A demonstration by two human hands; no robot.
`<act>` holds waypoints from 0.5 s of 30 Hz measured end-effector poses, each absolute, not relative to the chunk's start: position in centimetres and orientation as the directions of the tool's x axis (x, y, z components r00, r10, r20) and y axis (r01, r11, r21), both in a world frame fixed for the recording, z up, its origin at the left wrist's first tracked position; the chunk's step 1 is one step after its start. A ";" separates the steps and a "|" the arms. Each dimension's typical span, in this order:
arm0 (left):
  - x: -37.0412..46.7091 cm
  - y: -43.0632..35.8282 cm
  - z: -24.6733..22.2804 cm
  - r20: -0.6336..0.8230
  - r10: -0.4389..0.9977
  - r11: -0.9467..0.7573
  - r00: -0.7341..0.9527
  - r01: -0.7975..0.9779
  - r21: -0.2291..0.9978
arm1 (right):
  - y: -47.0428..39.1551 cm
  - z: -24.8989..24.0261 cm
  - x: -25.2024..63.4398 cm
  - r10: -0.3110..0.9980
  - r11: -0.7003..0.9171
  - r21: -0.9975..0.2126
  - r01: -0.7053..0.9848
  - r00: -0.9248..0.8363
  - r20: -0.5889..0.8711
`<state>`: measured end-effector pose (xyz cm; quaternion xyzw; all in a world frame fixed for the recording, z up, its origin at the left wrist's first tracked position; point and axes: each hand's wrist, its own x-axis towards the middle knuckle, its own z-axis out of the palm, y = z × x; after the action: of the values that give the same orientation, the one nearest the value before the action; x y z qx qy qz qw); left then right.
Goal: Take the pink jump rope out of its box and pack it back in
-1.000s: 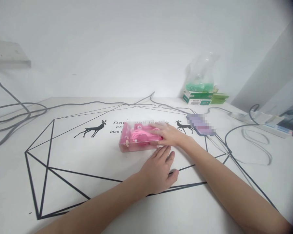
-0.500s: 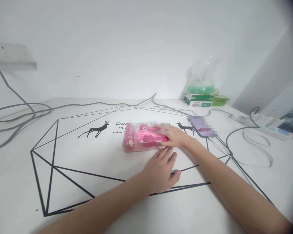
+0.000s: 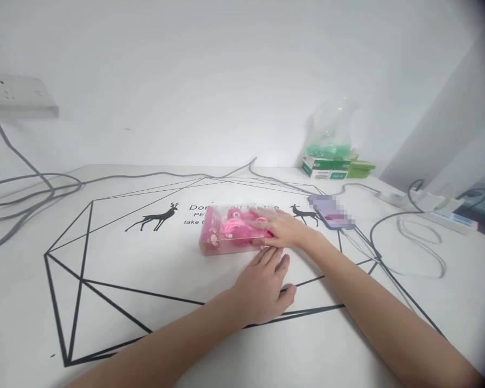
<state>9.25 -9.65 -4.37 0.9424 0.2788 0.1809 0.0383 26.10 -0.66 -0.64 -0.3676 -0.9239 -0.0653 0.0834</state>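
A pink box with a clear plastic cover (image 3: 212, 237) lies on the white table (image 3: 137, 264), with a pink item and a coiled pink cable showing inside. My right hand (image 3: 281, 227) rests over the box's right end, fingers spread across the clear cover. Just in front of the box, my left hand (image 3: 262, 285) lies open with its palm down and thumb apart. Its fingertips are close to the box's front edge and just below my right hand; whether they touch the box is unclear.
A phone (image 3: 332, 212) with a cable lies right of the box. Green and white boxes (image 3: 325, 166) under a plastic bag (image 3: 329, 134) stand at the back right. Grey cables (image 3: 165, 174) cross the back and left. A power strip (image 3: 440, 210) sits far right.
My right hand has slid slightly left, further over the clear cover. The whole view has shifted a little; my left hand keeps almost the same pose.
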 end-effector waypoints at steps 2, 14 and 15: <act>9.2 -9.7 -4.3 0.321 0.536 -0.843 0.781 0.512 0.162 | -0.7 -0.5 25.9 0.662 0.721 0.093 0.687 -0.722 0.200; 9.4 -9.6 -4.5 0.331 0.531 -0.846 0.780 0.509 0.158 | -0.1 -1.4 25.8 0.648 0.742 0.015 0.670 -0.722 0.242; 9.3 -9.5 -4.6 0.327 0.533 -0.845 0.781 0.509 0.163 | -0.1 -1.5 25.9 0.649 0.742 0.007 0.670 -0.721 0.244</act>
<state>9.35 -9.54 -4.55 0.9430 0.2761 0.1829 0.0328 25.87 -0.07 -1.46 -0.3558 -0.9264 -0.0471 0.1135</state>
